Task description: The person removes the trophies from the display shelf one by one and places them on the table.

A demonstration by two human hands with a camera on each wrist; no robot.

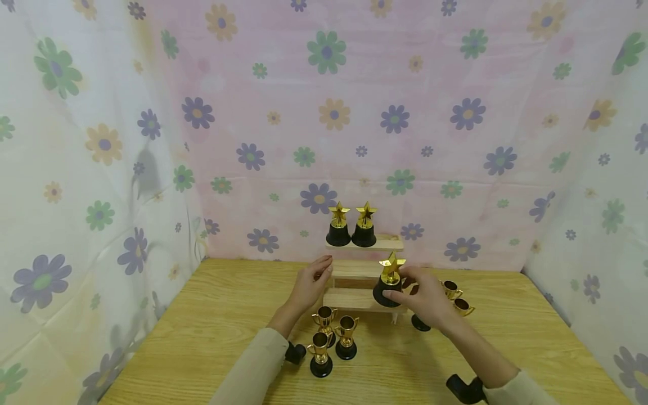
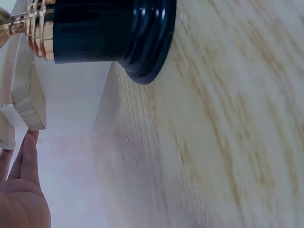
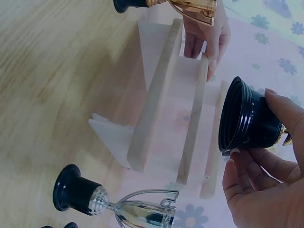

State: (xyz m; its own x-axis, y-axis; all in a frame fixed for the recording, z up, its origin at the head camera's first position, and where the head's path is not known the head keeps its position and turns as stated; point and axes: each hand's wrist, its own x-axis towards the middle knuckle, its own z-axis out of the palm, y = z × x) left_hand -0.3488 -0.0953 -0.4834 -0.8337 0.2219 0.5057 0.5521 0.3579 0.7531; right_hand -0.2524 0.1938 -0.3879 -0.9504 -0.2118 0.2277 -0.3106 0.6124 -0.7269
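My right hand (image 1: 427, 295) pinches a gold star trophy (image 1: 390, 275) by its black base, holding it in front of the wooden tiered stand (image 1: 349, 298). The right wrist view shows that black base (image 3: 254, 114) between thumb and fingers, apart from the steps. At the stand's left end is my left hand (image 1: 310, 284), fingers extended, with fingertips against the wood in the left wrist view. On the top step stand two more star trophies (image 1: 339, 225), side by side at the left.
Several gold cup trophies (image 1: 346, 337) with black bases stand on the wooden table (image 1: 228, 315) in front of the stand's left side. More cup trophies (image 1: 450, 289) are at the right, partly behind my right hand. Flowered cloth (image 1: 283, 84) surrounds the table.
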